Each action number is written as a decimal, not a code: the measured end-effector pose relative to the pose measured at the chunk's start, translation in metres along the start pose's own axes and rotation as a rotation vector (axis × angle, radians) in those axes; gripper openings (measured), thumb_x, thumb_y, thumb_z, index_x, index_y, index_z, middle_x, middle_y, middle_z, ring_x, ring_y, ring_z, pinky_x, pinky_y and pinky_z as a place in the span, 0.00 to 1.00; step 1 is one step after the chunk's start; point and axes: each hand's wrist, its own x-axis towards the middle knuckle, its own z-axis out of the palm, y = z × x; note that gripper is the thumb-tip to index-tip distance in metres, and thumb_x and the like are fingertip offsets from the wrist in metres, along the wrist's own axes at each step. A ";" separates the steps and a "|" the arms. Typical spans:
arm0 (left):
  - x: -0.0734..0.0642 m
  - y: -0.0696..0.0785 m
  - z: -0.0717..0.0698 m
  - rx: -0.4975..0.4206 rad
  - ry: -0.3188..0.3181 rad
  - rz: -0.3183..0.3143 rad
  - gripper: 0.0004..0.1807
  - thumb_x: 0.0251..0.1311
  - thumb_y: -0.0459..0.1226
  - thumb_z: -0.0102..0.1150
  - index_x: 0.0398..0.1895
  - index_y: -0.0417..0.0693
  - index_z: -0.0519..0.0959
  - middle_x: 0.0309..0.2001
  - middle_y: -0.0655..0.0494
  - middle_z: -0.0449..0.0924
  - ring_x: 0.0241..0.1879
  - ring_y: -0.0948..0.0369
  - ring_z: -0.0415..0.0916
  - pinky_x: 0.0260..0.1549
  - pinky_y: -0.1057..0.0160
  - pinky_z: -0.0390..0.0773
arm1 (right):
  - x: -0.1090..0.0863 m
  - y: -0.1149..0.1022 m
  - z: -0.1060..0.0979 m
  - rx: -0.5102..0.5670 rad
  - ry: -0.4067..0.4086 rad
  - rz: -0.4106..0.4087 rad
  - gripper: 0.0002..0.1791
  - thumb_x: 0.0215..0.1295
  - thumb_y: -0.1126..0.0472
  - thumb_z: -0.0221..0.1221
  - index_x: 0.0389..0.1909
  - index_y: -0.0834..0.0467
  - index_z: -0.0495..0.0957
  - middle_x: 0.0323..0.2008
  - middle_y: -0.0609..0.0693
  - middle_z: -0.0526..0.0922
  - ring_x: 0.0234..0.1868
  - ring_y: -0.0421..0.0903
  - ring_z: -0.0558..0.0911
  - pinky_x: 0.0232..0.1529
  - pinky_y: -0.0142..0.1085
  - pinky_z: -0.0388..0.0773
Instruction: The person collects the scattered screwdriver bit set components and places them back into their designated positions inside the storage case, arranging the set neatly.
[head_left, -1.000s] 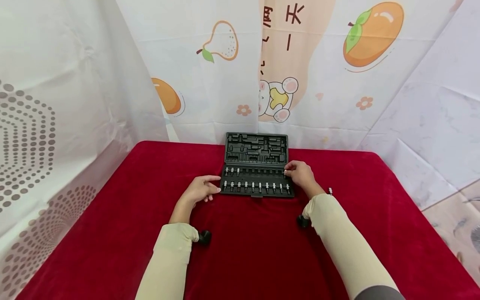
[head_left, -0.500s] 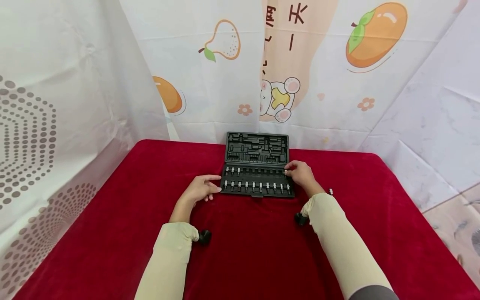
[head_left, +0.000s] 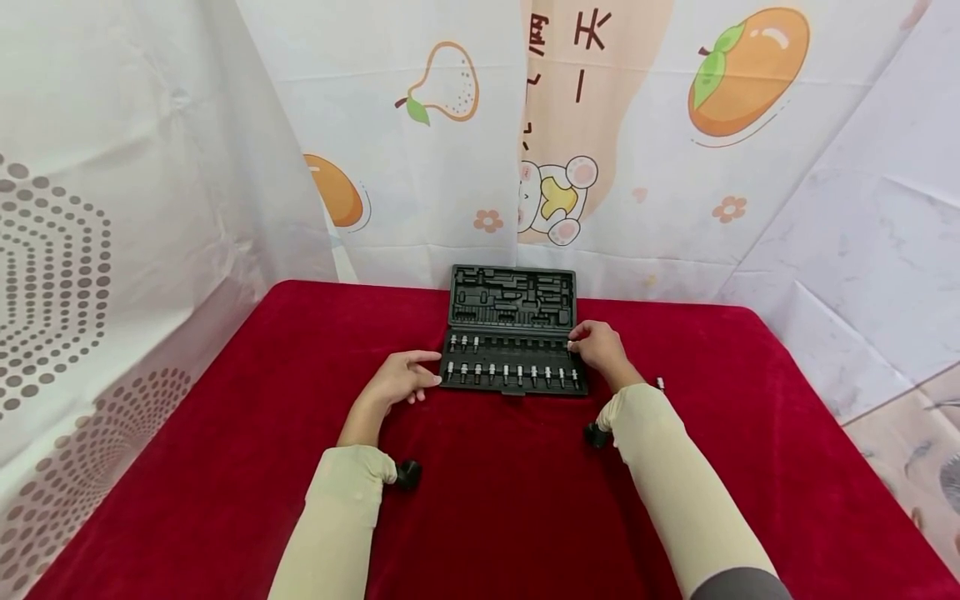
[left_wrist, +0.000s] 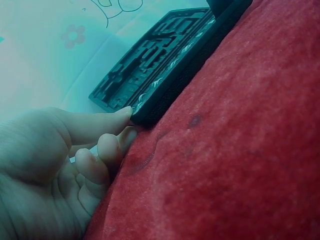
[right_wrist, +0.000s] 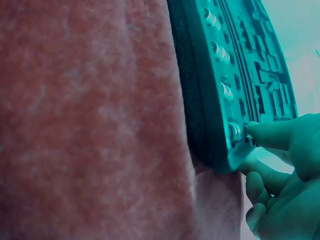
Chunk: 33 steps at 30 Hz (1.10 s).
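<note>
A black plastic tool case (head_left: 480, 357) lies unfolded on the red cloth, its moulded lid leaning up behind. Metal bit sockets (head_left: 506, 372) stand in a full front row; the back row has three at its left and bare slots between. At the right end of that back row, my right hand (head_left: 600, 350) pinches one small bit socket (right_wrist: 247, 134), mostly covered by thumb and fingertip. My left hand (head_left: 401, 377) steadies the case's left side, thumb and index finger extended against the edge; in the left wrist view its other fingers curl beneath.
A loose bit socket (head_left: 660, 383) lies on the red cloth (head_left: 510, 500) to the right of the case, beside the right forearm. A white printed curtain (head_left: 420, 192) hangs just behind the lid.
The right wrist has shifted slightly to the left while its fingertips stay at the same slot. The left hand and the case keep their places.
</note>
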 end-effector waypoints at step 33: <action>0.004 -0.005 0.000 0.010 -0.009 0.003 0.27 0.59 0.30 0.65 0.64 0.41 0.74 0.35 0.47 0.84 0.18 0.61 0.73 0.17 0.68 0.72 | -0.002 -0.007 -0.002 -0.036 0.013 0.027 0.05 0.64 0.65 0.62 0.38 0.61 0.81 0.43 0.58 0.81 0.43 0.55 0.76 0.40 0.43 0.75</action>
